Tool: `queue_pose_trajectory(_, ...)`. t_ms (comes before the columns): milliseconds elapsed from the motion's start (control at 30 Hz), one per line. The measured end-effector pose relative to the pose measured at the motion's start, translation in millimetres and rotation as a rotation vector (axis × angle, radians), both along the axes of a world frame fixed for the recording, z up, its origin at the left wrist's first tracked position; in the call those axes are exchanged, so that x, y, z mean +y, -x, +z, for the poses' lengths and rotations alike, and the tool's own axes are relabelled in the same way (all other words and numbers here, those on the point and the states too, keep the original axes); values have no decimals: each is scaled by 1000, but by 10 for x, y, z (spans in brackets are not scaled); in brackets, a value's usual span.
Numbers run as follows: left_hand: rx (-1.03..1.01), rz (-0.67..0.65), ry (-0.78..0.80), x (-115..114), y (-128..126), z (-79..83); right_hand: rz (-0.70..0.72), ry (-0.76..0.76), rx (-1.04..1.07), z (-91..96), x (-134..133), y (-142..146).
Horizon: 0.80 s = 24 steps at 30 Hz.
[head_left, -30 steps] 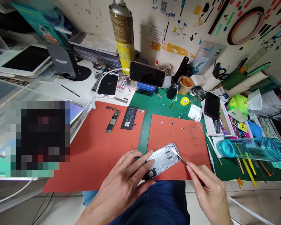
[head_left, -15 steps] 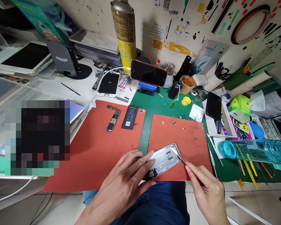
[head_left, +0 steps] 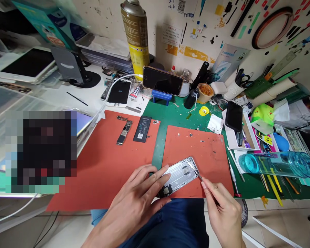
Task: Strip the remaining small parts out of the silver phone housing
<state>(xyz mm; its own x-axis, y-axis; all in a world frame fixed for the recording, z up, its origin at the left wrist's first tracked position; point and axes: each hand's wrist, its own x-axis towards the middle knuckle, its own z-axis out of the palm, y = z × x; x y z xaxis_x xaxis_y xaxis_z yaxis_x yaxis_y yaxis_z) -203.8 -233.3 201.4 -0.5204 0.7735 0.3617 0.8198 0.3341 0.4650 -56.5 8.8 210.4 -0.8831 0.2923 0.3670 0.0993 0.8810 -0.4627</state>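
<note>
One silver phone housing (head_left: pixel 182 174) lies aslant, inner side up, near the front edge of the right-hand red mat (head_left: pixel 204 146). The left hand (head_left: pixel 141 198) reaches over its left end, fingers extended and resting on it, with the thumb by the near edge; whether the thumb pinches, I cannot tell. At the opposite end, the right hand (head_left: pixel 222 206) grips a thin metal tool (head_left: pixel 197 173) between thumb and fingers, its tip at the housing's upper right corner area (too fine to tell exactly what it meets).

Farther off, on the left-hand red mat (head_left: pixel 98 165), a logic board (head_left: pixel 124 132) and a black battery (head_left: pixel 142 129) lie side by side, apart from each other. Behind the mats, a phone (head_left: pixel 162 81) leans sideways on a blue stand (head_left: pixel 161 96). Over to the right, a clear blue bottle (head_left: pixel 279 163) lies across several tools.
</note>
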Motion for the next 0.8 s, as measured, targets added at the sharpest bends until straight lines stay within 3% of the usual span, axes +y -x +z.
queue_pose_trajectory(300, -17, -5, 18, -5, -4, -5, -35, -11, 13, -72, -61, -22)
queue_pose_trajectory(800, -32, 25, -4, -19, -8, -18, 6, 56, -3, 55, 33, -10)
